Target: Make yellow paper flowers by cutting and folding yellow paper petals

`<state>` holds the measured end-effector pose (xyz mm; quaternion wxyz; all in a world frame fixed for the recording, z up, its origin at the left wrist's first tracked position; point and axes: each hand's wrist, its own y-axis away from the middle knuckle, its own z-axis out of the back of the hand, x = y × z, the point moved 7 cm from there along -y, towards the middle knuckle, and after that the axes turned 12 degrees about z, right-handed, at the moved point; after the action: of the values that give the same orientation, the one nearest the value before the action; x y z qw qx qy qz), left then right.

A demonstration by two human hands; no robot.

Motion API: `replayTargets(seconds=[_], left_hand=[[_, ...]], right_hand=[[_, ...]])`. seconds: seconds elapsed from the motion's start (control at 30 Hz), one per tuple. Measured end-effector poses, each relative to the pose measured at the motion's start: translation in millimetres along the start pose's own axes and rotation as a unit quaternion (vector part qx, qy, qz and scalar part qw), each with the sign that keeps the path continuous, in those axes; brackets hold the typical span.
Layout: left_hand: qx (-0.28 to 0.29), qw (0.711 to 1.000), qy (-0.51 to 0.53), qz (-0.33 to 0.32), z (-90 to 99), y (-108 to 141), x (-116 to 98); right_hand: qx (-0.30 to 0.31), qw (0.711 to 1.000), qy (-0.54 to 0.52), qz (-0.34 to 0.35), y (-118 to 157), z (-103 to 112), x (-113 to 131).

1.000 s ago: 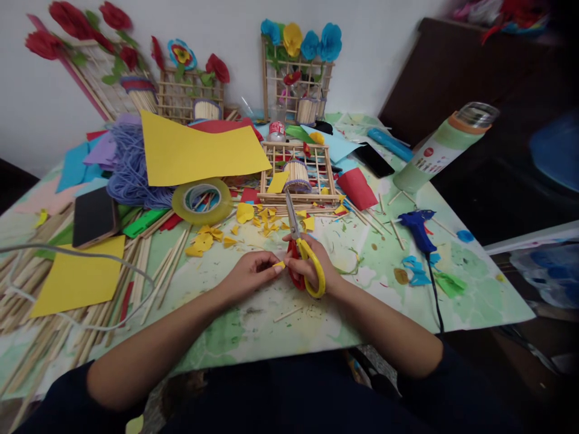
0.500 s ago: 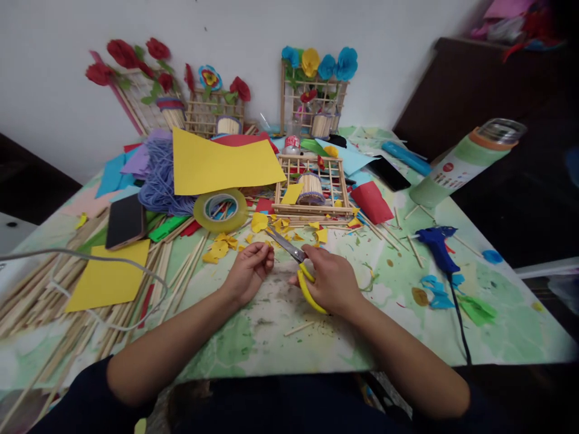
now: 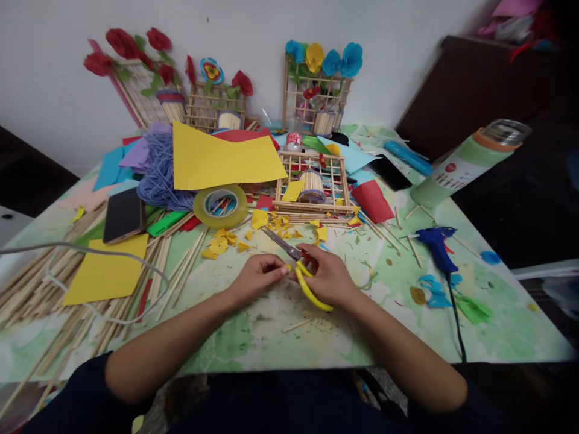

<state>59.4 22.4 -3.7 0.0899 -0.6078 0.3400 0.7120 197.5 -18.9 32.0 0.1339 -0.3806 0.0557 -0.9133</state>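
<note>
My right hand (image 3: 329,276) is wrapped around the yellow handles of the scissors (image 3: 312,289), whose blades point up and left. Left of them, my left hand (image 3: 260,278) is closed in a pinch on a small yellow paper piece (image 3: 288,267), close to the scissor handles. Beyond the hands lie yellow paper scraps (image 3: 219,245). A stick lattice (image 3: 335,181) with a small round stick pot (image 3: 311,185) lies behind the scraps.
Tape roll (image 3: 221,206), yellow sheet (image 3: 226,160) and purple yarn (image 3: 165,169) lie at back left. Sticks (image 3: 40,271) and a phone (image 3: 123,216) are left. At right are a blue glue gun (image 3: 438,250) and a bottle (image 3: 470,160). Flowered lattices (image 3: 316,90) lean on the wall.
My left hand has moved slightly right and turned, and the yellow piece now shows at its fingertips. The scissors have shifted a little left in my right hand.
</note>
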Motion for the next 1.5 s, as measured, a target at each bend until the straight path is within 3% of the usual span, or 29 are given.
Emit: replayTargets(seconds=[0.13, 0.3, 0.57, 0.7, 0.83, 1.0, 1.17, 1.3, 1.5], left_hand=[[0.009, 0.99, -0.138, -0.024, -6.2, 1.8, -5.0], [0.035, 0.984, -0.173, -0.027, -9.5, 1.1, -4.1], [0.096, 0.974, -0.196, -0.06, -18.4, 5.5, -8.0], [0.061, 0.98, -0.179, -0.054, -14.3, 4.8, -6.9], [0.007, 0.994, -0.097, -0.049, -5.8, 3.3, -7.1], [0.006, 0.999, -0.01, -0.045, -5.3, 3.1, -7.2], [0.011, 0.995, 0.096, -0.024, -0.5, 0.4, -3.6], [-0.018, 0.991, 0.131, -0.001, 9.4, -4.4, 3.0], [-0.063, 0.978, 0.198, -0.014, 21.9, -4.3, 0.4]], right_hand=[[0.003, 0.99, -0.141, 0.017, -0.3, -10.0, 2.1], [-0.028, 0.974, -0.226, -0.001, 1.6, -12.4, -0.4], [-0.011, 0.958, -0.286, -0.009, 0.6, -15.4, 5.5], [-0.016, 0.952, -0.305, -0.011, 0.0, -16.8, 1.9], [-0.033, 0.95, -0.31, -0.014, 0.1, -17.0, -1.6], [-0.026, 0.965, -0.257, 0.037, 1.0, -14.1, 6.5], [-0.045, 0.997, -0.037, 0.05, 0.9, 11.2, 2.4], [-0.025, 0.991, 0.113, 0.074, -2.5, 29.1, 3.3], [0.03, 0.98, 0.16, 0.114, -4.4, 26.1, 8.4]])
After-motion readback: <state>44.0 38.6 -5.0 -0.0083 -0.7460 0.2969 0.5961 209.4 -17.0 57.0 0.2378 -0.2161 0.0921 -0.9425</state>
